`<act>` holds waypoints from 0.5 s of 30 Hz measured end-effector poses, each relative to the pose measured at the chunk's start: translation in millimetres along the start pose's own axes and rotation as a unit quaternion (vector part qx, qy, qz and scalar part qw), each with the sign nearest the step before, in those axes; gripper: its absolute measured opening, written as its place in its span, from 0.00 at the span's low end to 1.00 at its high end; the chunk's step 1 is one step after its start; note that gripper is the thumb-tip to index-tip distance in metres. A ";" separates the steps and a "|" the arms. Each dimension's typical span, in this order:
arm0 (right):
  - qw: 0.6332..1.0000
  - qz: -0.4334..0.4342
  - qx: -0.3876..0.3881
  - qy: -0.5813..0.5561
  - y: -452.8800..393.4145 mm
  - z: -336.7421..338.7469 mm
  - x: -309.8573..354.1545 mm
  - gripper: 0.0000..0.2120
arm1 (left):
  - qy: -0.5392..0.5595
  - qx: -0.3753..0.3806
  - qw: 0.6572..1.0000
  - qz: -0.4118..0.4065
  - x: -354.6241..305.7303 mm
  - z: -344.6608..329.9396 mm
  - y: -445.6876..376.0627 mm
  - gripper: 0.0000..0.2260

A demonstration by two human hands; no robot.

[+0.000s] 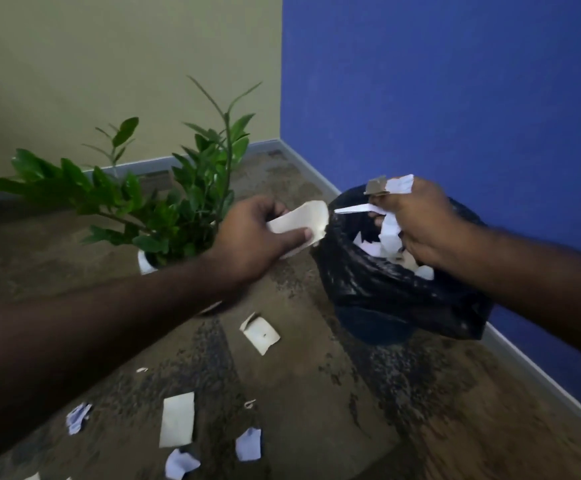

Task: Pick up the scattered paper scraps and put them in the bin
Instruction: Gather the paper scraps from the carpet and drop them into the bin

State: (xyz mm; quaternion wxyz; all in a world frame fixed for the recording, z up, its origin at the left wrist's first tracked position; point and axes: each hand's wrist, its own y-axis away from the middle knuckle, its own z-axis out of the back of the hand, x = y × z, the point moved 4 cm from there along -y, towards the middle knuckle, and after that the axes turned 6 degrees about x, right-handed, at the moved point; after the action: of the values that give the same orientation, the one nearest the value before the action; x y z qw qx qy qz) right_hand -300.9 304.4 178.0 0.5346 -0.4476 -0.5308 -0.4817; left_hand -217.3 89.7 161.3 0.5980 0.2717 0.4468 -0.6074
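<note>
Scraps [391, 216] bunched in my right hand [417, 223], fingers clamped on them, hang over the bin [386, 285]; my left hand [251, 237] pinches a cream piece [302, 220] beside its rim. I'd release well inside the liner, then gather those on the near floor [316, 393].

Your left hand [254, 233] and right hand [417, 223] are both stretched forward on bare arms, fingers curled in a pinching grip
</note>
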 end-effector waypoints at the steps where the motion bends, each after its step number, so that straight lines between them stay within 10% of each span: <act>1: 0.999 -0.011 -0.035 0.009 -4.0 13.1 -3.4 0.07 | 0.016 0.007 1.000 -0.003 -9.2 -12.1 -4.5 0.12; 15: 0.974 -0.203 -0.100 0.004 -21.1 60.4 -22.8 0.11 | 0.326 0.152 0.924 0.131 -75.6 -133.1 -58.3 0.03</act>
State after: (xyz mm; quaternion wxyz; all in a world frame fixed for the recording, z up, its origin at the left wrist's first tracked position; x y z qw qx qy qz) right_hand -329.4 362.2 156.7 0.3799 -0.3797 -0.5577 -0.6329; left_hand -290.7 235.1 179.0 0.4451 0.5987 0.4800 -0.4616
